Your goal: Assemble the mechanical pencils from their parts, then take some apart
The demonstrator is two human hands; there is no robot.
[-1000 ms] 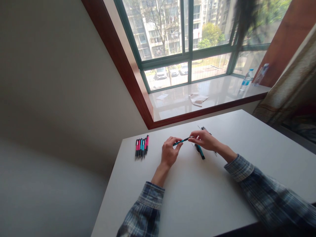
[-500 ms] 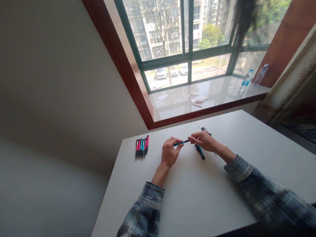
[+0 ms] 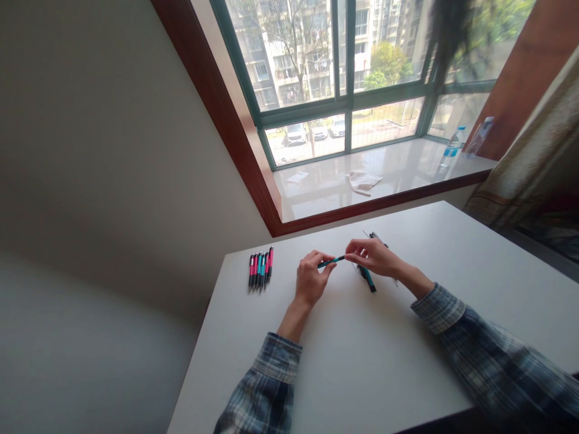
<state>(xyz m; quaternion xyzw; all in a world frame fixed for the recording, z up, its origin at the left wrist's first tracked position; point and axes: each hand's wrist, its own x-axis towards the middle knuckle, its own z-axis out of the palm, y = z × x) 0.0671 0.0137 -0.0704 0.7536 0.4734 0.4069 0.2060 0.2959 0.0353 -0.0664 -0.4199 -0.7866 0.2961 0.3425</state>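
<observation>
A teal pen (image 3: 329, 262) with a black front end spans the gap between my two hands above the table. My left hand (image 3: 312, 277) is closed around its teal barrel, thumb and fingers pinching it. The fingertips of my right hand (image 3: 368, 255) pinch the black end on the other side; the tip itself is hidden by them. Below my right hand lie loose pen parts, among them a teal barrel piece (image 3: 369, 280) with a black end. Thin rods and a dark clip-like part (image 3: 377, 239) show behind that hand, partly covered by it.
Several pink and teal pens (image 3: 260, 269) lie side by side at the left of the white table (image 3: 362, 361). Beyond the table's back edge is a window sill with a cloth (image 3: 363, 182), a paper (image 3: 297, 177) and two plastic bottles (image 3: 451, 147).
My right fingers were farther along the thin front of the pen; they have closed in on its black end, and less of it shows between the hands. My left hand stays put.
</observation>
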